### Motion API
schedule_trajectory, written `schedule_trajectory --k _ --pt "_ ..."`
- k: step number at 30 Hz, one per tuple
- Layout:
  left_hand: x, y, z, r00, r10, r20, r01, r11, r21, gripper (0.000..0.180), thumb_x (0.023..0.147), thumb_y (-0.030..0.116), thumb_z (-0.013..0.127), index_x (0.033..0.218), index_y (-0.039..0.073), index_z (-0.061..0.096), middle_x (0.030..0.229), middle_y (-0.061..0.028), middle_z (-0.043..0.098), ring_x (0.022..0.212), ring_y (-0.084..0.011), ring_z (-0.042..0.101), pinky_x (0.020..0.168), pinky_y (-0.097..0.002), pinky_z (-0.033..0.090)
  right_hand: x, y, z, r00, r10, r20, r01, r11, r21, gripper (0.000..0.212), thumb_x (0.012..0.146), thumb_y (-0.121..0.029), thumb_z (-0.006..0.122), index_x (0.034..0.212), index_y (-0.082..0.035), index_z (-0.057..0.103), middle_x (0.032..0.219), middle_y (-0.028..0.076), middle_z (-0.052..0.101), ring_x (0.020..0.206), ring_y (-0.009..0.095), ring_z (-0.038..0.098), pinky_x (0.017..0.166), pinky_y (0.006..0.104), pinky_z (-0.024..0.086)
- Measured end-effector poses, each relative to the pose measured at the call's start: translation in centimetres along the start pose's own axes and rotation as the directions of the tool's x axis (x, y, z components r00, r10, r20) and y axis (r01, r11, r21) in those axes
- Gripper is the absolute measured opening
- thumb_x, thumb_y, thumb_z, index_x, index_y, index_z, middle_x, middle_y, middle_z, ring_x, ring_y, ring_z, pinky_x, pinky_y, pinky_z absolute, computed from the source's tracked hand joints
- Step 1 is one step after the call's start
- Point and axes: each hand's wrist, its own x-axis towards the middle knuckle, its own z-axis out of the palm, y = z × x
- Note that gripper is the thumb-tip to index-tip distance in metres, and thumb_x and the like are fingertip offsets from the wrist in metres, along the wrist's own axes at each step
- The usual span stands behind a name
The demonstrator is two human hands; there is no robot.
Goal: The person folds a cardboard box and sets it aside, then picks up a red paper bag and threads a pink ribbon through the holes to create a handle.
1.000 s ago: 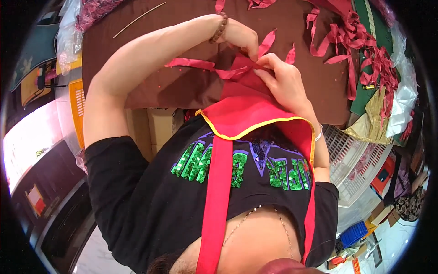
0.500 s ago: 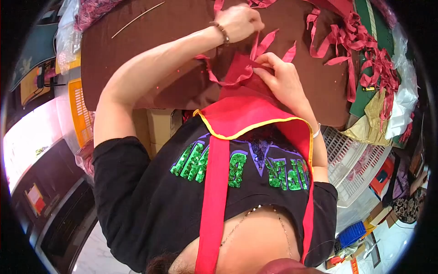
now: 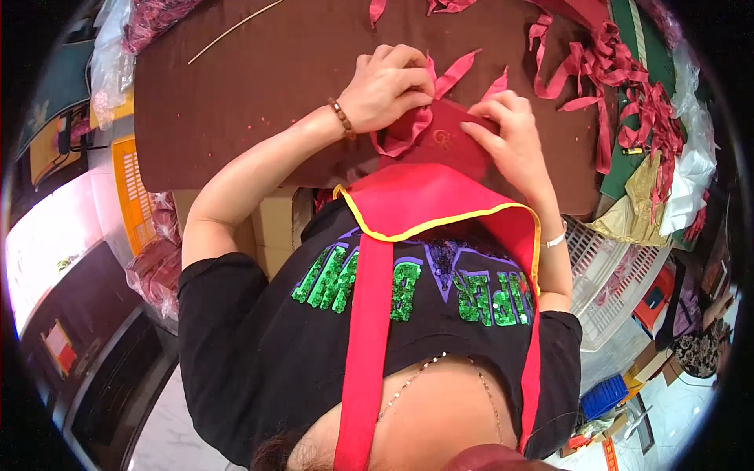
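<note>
Just beyond my red apron bib (image 3: pixel 428 196) lies a flat dark red piece (image 3: pixel 452 151) with a small gold emblem on it. I cannot tell whether it is a pouch or a folded bag. My left hand (image 3: pixel 389 88) is closed in a pinch on a red ribbon (image 3: pixel 408 140), which loops down beside the piece's left edge. On the other side my right hand (image 3: pixel 510 135) pinches the piece's upper right edge between thumb and fingers. Past the far edge stick out a pointed ribbon end (image 3: pixel 458 72) and another ribbon tip (image 3: pixel 499 82).
Tangled red ribbons (image 3: pixel 609 74) lie along the right of the brown-covered table (image 3: pixel 236 90), and loose ribbon ends lie at the far edge. A thin stick (image 3: pixel 232 31) rests at far left. An orange crate (image 3: pixel 129 184) stands left, a white crate (image 3: pixel 601 275) right.
My left hand has come down and nearer, from the far edge to beside the dark red piece. My right hand has shifted slightly right, and the gold emblem now shows.
</note>
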Motion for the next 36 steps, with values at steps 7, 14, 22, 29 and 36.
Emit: schedule_trajectory --k 7,14,22,29,36 --pt "-0.7 -0.5 0.9 0.997 -0.006 -0.082 -0.008 0.985 -0.172 0.019 0.079 0.016 0.065 0.098 0.014 0.061 0.111 -0.0078 0.050 0.102 -0.0270 0.048 0.084 -0.0380 0.039 -3.1 1.6 0.5 0.960 0.280 0.016 -0.264 0.884 0.386 0.019 0.080 -0.014 0.068 0.093 -0.003 0.060 0.098 0.003 0.052 0.086 0.010 0.050 0.072 0.0245 0.042" --pt "-5.7 0.4 -2.7 0.979 0.016 0.204 -0.015 1.000 -0.006 0.055 0.077 0.015 0.065 0.127 0.009 0.045 0.117 -0.0089 0.053 0.116 -0.0246 0.043 0.098 -0.0401 0.028 -3.4 2.9 1.0 0.866 0.436 0.244 -0.481 0.594 0.645 0.017 0.084 -0.015 0.064 0.096 -0.003 0.059 0.075 -0.005 0.056 0.068 0.003 0.051 0.061 0.0179 0.042" --pt "-9.5 -1.5 -4.1 0.974 0.109 0.199 -0.167 0.939 0.301 0.034 0.072 0.017 0.067 0.105 0.013 0.057 0.115 -0.0028 0.054 0.114 -0.0225 0.044 0.094 -0.0448 0.029 -1.0 4.1 2.0 0.884 0.412 0.222 -0.438 0.562 0.702 0.018 0.084 -0.016 0.065 0.097 -0.004 0.060 0.078 -0.003 0.060 0.067 0.004 0.055 0.061 0.0184 0.044" --pt "-10.8 -2.1 -5.8 0.974 -0.183 0.131 0.110 0.894 0.435 0.017 0.074 0.019 0.066 0.088 0.013 0.058 0.093 -0.0010 0.055 0.099 -0.0206 0.049 0.086 -0.0432 0.031 -0.7 4.2 2.0 0.878 0.426 0.219 -0.446 0.561 0.698 0.019 0.083 -0.016 0.065 0.098 -0.005 0.059 0.080 -0.003 0.061 0.069 0.004 0.055 0.059 0.0180 0.044" --pt "-12.4 -4.3 -10.6 0.896 -0.439 0.075 0.437 0.899 0.038 0.009 0.082 0.011 0.062 0.090 0.007 0.062 0.084 -0.0003 0.061 0.087 -0.0129 0.055 0.079 -0.0331 0.039 -0.7 4.2 1.1 0.871 0.420 0.254 -0.470 0.566 0.677 0.019 0.084 -0.019 0.064 0.097 -0.006 0.060 0.081 -0.004 0.061 0.071 0.003 0.055 0.061 0.0181 0.043"
